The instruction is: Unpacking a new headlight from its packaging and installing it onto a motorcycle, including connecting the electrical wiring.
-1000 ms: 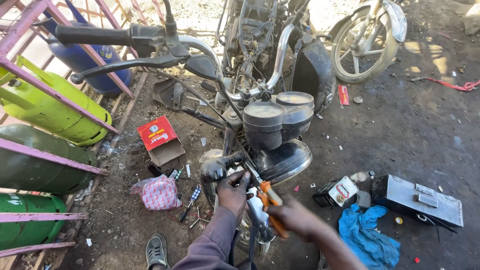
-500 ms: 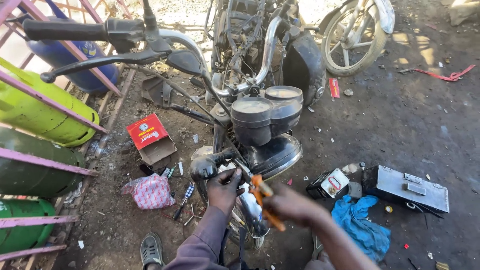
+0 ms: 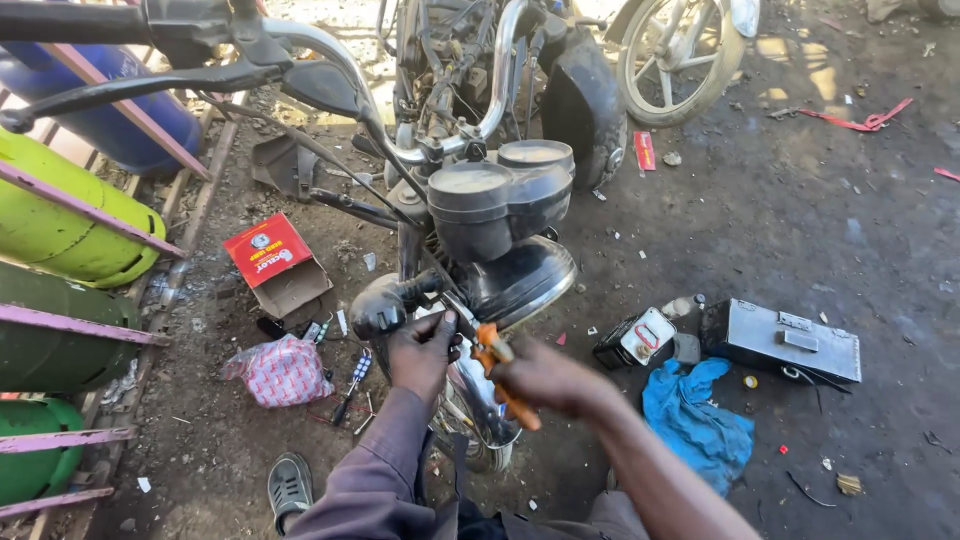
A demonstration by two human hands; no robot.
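Head view: at lower centre, the right hand (image 3: 545, 378) is clenched around orange-handled pliers (image 3: 497, 365), tips aimed at the headlight (image 3: 520, 285). Just left, the left hand (image 3: 420, 350) grasps wiring there; left of it, a red-patterned bag (image 3: 280, 370).

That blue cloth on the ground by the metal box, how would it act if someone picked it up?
The blue cloth lies crumpled in soft folds, so it would probably hang limp. It looks thin, likely light. Lying flat on dirt, it should neither roll nor tip.
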